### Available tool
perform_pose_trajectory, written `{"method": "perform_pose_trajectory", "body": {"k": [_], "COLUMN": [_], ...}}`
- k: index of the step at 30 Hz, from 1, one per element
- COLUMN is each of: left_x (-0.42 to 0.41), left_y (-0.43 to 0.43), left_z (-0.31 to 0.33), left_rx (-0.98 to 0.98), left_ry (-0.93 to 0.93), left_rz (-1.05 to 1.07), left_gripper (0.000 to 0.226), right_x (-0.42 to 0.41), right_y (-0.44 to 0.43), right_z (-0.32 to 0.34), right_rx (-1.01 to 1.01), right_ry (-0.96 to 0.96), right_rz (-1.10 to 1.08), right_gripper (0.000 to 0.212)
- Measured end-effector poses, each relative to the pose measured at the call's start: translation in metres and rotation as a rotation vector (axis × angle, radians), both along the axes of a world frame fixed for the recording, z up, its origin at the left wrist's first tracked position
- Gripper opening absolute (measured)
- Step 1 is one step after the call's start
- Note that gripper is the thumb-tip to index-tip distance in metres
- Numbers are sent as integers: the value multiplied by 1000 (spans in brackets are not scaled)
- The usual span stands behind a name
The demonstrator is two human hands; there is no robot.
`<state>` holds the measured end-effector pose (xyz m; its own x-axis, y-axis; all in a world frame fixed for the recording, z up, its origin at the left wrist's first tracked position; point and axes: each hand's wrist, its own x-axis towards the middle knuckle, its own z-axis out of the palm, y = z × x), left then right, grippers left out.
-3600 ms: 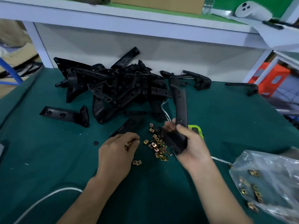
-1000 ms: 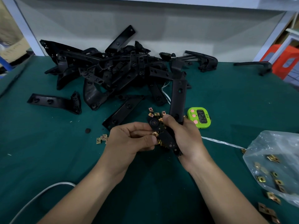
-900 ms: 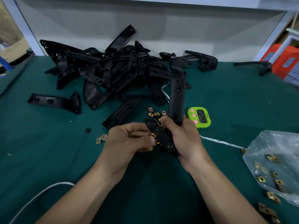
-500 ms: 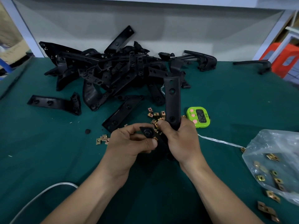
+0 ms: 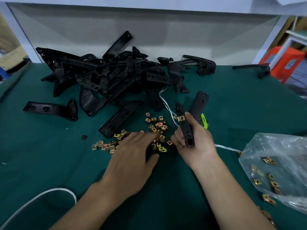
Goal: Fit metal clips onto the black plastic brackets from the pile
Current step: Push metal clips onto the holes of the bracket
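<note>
My right hand [image 5: 194, 143] grips a black plastic bracket [image 5: 197, 107] by its lower arm, and a metal clip [image 5: 181, 118] sits fitted on it near my thumb. My left hand [image 5: 132, 153] lies flat with fingers stretched over the loose metal clips [image 5: 157, 125] scattered on the green mat, fingertips touching them. The pile of black brackets [image 5: 113, 75] lies behind, at the back of the table.
A clear plastic bag [image 5: 279, 166] holding more clips lies at the right. A green timer [image 5: 204, 121] is half hidden behind my right hand. Single brackets lie at the left [image 5: 49, 110] and centre [image 5: 119, 118]. A white cable [image 5: 33, 201] curves at bottom left.
My left hand has let go of the bracket and moved down onto the loose clips. My right hand has turned the bracket, and a clip now sits on it.
</note>
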<state>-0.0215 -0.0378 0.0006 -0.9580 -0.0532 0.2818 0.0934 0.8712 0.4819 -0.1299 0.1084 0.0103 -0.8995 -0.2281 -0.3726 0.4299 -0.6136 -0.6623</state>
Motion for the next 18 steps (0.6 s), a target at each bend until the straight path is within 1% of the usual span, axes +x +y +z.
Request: {"method": "perform_pose_trajectory", "body": {"k": [2, 5, 7, 10, 13, 16, 18], "left_x": [-2, -6, -7, -9, -12, -12, -10], "left_y": [2, -2, -5, -7, -9, -9, -6], "left_z": [0, -1, -1, -5, -8, -10, -9], "left_rx": [-82, -79, -56, -16, 41, 104, 172], "left_ry": [0, -16, -18, -32, -30, 27, 86], "left_rz": [-33, -17, 3, 7, 20, 91, 143], "left_gripper": [26, 12, 10, 17, 14, 9, 14], "right_x": [1, 2, 2, 1, 1, 1, 1], "right_y": [-2, -6, -7, -7, -6, -7, -7], "right_z": [-1, -2, -2, -3, -4, -5, -5], "right_rx": [2, 64, 88, 90, 85, 83, 90], "right_ry": [11, 27, 33, 31, 39, 47, 48], "right_rz": [19, 43, 51, 56, 59, 57, 60], "right_gripper": [20, 28, 31, 28, 30, 38, 40]}}
